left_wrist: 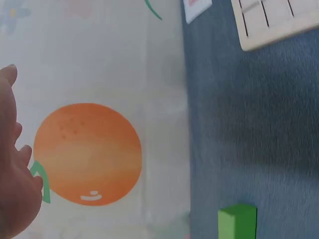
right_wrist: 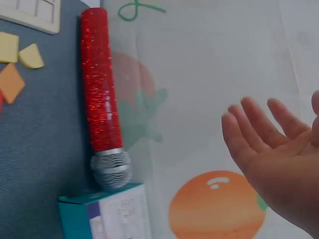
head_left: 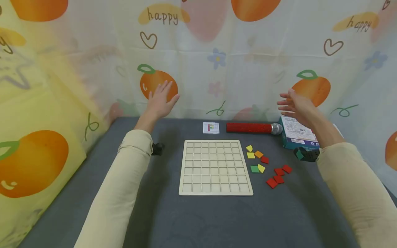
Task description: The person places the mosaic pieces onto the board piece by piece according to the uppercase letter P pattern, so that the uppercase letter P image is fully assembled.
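Note:
Both hands are raised above the table's far edge and hold nothing. My left hand (head_left: 159, 101) has its fingers spread in front of the patterned curtain; in the left wrist view part of that hand (left_wrist: 17, 169) shows at the left edge. My right hand (head_left: 299, 105) is above a teal and white box (head_left: 299, 134), fingers extended and slightly bent. A pale grid board (head_left: 215, 167) lies mid-table. To its right are several red tiles (head_left: 278, 179), yellow pieces (head_left: 250, 155), an orange tile (head_left: 258, 154) and a green tile (head_left: 254, 169).
A red glittery microphone (head_left: 249, 128) lies along the back of the table beside the box. Left of it is a small card (head_left: 211, 127) with a coloured grid. In the left wrist view a green block (left_wrist: 237, 221) stands on the dark tabletop (left_wrist: 249, 124). A fruit-print curtain (head_left: 217, 86) hangs behind.

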A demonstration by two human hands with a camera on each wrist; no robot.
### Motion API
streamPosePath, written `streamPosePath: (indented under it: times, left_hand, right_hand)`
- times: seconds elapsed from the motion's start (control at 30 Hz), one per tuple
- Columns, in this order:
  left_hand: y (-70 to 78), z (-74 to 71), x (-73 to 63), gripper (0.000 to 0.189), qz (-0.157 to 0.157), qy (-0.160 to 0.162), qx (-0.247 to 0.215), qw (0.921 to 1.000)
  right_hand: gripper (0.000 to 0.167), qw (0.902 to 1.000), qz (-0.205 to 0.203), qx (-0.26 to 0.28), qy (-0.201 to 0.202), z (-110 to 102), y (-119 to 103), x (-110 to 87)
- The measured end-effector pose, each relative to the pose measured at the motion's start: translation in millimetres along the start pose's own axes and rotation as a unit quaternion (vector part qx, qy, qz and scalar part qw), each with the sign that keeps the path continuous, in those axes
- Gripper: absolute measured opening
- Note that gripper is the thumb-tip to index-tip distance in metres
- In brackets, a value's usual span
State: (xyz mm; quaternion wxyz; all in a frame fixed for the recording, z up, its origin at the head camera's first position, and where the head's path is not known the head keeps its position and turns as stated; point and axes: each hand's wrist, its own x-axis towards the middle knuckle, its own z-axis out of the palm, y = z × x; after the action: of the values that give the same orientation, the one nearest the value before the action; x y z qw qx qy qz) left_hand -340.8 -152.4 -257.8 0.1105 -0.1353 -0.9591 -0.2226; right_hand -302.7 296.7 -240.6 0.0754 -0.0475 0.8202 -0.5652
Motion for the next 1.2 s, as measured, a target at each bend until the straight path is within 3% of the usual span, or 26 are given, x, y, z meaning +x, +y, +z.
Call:
streamPosePath:
  times: [0.13,0.3,0.43,0.6,0.77,0.9,1.0,1.07,1.1,1.2]
  left_hand:
    - [-0.9,5.3,-6.9,0.068,0.031,0.018,-0.071,0.9968]
    - [-4.2,21.2,-14.1,0.066,0.066,0.012,-0.128,0.9895]
    - [-6.0,37.6,-20.3,0.065,0.072,-0.002,-0.149,0.9863]
    - [-8.7,58.1,-31.7,0.064,0.083,-0.031,-0.163,0.9825]
    - [-15.4,79.7,-48.4,0.061,0.073,-0.082,-0.184,0.9767]
    - [-17.8,96.8,-57.6,0.059,0.080,-0.137,-0.187,0.9693]
    - [-18.0,104.1,-61.1,0.057,0.083,-0.161,-0.179,0.9670]
    - [-17.9,105.8,-61.8,0.056,0.078,-0.174,-0.174,0.9660]
    - [-18.1,106.9,-61.9,0.057,0.076,-0.183,-0.171,0.9651]
    - [-19.5,110.8,-62.1,0.058,0.063,-0.219,-0.160,0.9605]
  right_hand:
    - [0.088,0.9968,0.000,0.070,-0.038,-1.0,22.3,-13.2]
    - [0.068,0.9790,-0.018,0.189,-0.074,3.5,46.2,-27.8]
    - [0.043,0.9497,-0.060,0.279,-0.128,6.8,61.7,-35.4]
    - [0.044,0.9004,-0.084,0.381,-0.192,11.8,79.9,-40.8]
    - [0.046,0.8706,-0.070,0.448,-0.192,19.2,96.2,-40.1]
    - [0.047,0.8530,-0.048,0.488,-0.180,21.5,109.9,-39.1]
    - [0.048,0.8528,-0.041,0.483,-0.193,23.5,117.9,-37.3]
    - [0.047,0.8639,-0.042,0.459,-0.203,25.1,121.3,-35.9]
    - [0.046,0.8752,-0.039,0.436,-0.206,26.2,122.2,-35.5]
    - [0.041,0.9321,-0.027,0.303,-0.196,31.4,122.6,-35.0]
